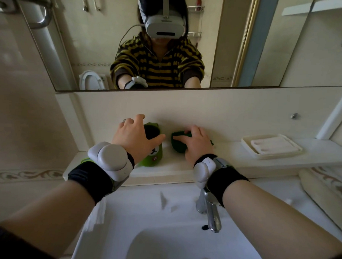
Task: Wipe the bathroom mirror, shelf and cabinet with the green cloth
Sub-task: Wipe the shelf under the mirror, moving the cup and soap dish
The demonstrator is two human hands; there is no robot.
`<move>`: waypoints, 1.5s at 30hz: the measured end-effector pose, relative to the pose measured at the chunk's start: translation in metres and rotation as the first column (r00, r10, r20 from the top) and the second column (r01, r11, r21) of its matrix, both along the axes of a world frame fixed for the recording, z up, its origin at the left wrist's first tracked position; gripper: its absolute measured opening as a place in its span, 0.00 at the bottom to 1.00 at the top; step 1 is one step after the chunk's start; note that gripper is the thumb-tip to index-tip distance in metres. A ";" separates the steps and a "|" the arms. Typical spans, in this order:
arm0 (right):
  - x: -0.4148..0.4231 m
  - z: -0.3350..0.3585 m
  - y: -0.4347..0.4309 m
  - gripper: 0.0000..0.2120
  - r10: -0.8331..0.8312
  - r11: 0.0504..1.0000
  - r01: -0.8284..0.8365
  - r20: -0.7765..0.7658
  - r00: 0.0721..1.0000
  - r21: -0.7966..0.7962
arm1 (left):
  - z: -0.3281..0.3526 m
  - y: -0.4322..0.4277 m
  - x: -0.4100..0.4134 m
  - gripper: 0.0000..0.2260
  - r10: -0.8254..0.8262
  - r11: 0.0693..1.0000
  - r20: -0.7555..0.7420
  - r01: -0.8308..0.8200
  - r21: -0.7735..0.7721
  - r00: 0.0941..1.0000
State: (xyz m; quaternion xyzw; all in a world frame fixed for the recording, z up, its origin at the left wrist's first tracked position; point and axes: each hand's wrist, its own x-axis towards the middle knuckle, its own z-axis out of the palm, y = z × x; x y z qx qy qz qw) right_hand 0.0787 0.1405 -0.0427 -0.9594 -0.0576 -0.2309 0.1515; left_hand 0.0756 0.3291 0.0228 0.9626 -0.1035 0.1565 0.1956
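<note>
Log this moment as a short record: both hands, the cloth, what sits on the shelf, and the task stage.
left hand: spread over the green cup, fingers fairly straight
right hand: fingers curled on the green cloth, holding it down on the shelf
green cup: on the shelf, left of the cloth
soap dish: on the shelf, right of the cloth, apart from it
mirror: on the wall above the shelf
faucet: below the shelf, over the sink
task stage: cloth is at the shelf, probably wiping there
</note>
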 end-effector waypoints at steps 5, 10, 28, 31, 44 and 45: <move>-0.001 0.000 0.001 0.27 0.005 1.000 -0.005 -0.004 1.000 0.008 | 0.000 0.001 -0.003 0.36 0.006 1.000 -0.004 -0.006 0.009 1.000; -0.009 0.018 0.001 0.27 0.020 0.995 -0.039 0.195 0.981 0.090 | -0.001 0.002 -0.004 0.36 0.000 1.000 -0.012 0.000 0.016 1.000; 0.020 0.068 0.026 0.28 0.004 0.994 -0.070 0.612 0.791 0.084 | -0.012 -0.007 0.000 0.33 0.065 0.996 0.003 -0.065 0.056 0.998; 0.021 0.060 0.026 0.29 0.017 0.994 -0.080 0.605 0.796 0.078 | -0.012 -0.008 0.000 0.33 0.067 0.996 0.009 -0.068 0.056 0.998; 0.016 0.030 0.034 0.30 0.030 0.996 -0.070 0.548 0.836 0.053 | -0.013 -0.007 -0.001 0.33 0.054 0.998 0.020 -0.054 0.035 0.998; 0.015 0.028 0.034 0.29 0.034 0.997 -0.069 0.542 0.840 0.045 | -0.013 -0.007 -0.001 0.33 0.052 0.998 0.022 -0.053 0.036 0.998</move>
